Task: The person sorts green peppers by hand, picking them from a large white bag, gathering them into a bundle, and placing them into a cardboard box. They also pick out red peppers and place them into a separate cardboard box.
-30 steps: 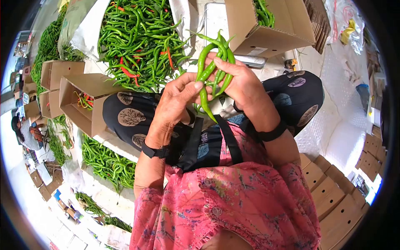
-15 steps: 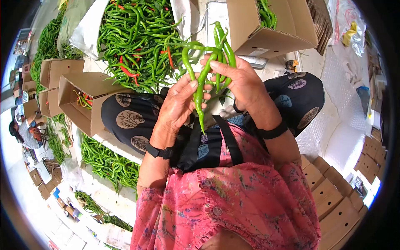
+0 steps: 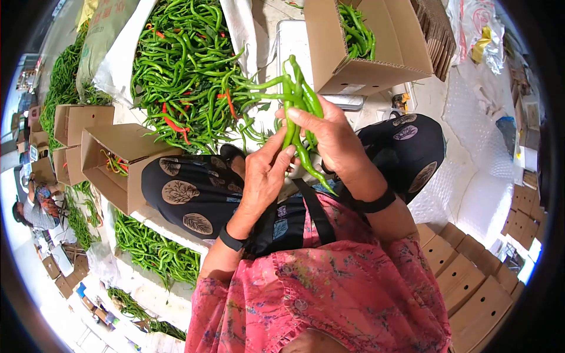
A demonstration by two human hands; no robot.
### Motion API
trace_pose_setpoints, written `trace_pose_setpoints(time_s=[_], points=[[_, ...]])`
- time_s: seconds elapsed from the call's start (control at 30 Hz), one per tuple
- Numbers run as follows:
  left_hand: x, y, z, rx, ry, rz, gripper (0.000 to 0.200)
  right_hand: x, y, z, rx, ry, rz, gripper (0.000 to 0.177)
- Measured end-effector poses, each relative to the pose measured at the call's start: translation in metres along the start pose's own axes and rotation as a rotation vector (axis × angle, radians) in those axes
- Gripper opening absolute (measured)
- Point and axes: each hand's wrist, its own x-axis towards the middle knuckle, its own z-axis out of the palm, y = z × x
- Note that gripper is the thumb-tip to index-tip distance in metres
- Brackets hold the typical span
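A small bunch of long green chili peppers (image 3: 291, 120) hangs between my hands above my lap. My right hand (image 3: 335, 141) is closed round the bunch, its thumb pressed across the front. My left hand (image 3: 265, 173) pinches at the lower left side of the same peppers; its fingertips are partly hidden behind them. One curved pepper tip points down to the right, below my right fingers. Beyond my hands lies a large heap of green chili peppers (image 3: 188, 76) with a few red ones, on a white sheet (image 3: 120, 59).
An open cardboard box (image 3: 376, 73) holding green peppers stands at the upper right, beside a metal tray (image 3: 288, 44). Another box (image 3: 109, 176) with some red peppers sits by my left knee. Flat cartons (image 3: 465, 282) stack at lower right. A person (image 3: 35, 206) sits far left.
The bunch has drawn closer together, and the pepper tip now points down to the right. My left hand has lowered slightly. The whole view has shifted a little.
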Motion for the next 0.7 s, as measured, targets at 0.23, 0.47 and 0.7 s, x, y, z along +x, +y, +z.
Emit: trace_pose_setpoints(time_s=[0.23,0.47,0.7], points=[[0.011,0.0,-0.019,-0.377,0.016,-0.119,0.031,-0.011,-0.085,-0.006,-0.394,0.148,-0.228,0.031],[0.05,-0.073,-0.074,-0.83,0.491,-0.279,0.017,0.04,-0.219,-0.103,-0.416,0.095,-0.361,0.017],[0.041,-0.217,0.006,-0.64,0.236,-0.768,0.007,-0.017,-0.104,-0.054,-0.676,-0.045,-0.313,0.039]])
